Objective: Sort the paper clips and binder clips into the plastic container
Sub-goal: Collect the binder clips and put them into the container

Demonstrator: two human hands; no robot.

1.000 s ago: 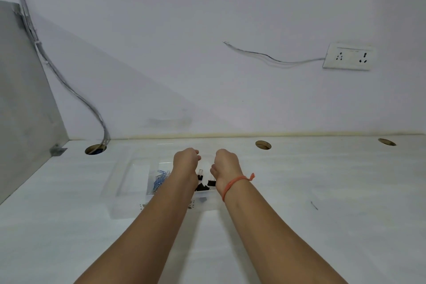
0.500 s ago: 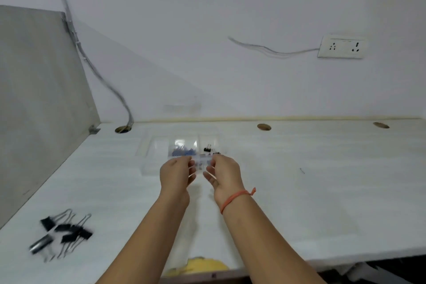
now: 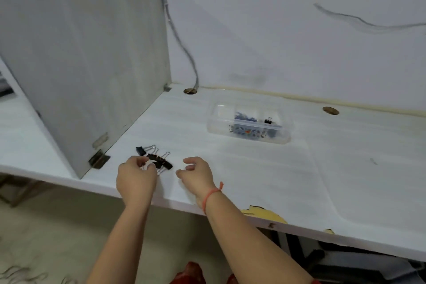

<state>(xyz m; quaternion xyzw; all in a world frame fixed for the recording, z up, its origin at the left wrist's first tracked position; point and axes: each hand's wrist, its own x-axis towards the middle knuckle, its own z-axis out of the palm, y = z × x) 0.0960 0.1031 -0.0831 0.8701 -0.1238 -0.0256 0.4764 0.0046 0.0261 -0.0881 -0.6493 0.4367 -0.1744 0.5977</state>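
A small pile of black binder clips [image 3: 159, 159] with silver wire handles lies near the front left of the white desk. My left hand [image 3: 136, 178] is at the pile's near edge, its fingertips curled onto the nearest clips; a firm grip cannot be made out. My right hand [image 3: 197, 174], with an orange thread on the wrist, hovers just right of the pile, fingers loosely curled and holding nothing. The clear plastic container [image 3: 285, 137] sits farther back on the desk. It holds blue paper clips [image 3: 244, 117] in one compartment and a black binder clip [image 3: 268, 121] in the one to its right.
A grey divider panel [image 3: 92, 57] stands upright on the left, with a metal bracket [image 3: 98, 159] at its base near the clips. Two cable holes [image 3: 190, 91] [image 3: 330, 110] lie along the back wall. The desk's front edge [image 3: 175, 205] runs just under my wrists.
Both hands have left the container and moved down and left to the binder clip pile. The view has swung left and downward, and the container now sits untouched at the back.
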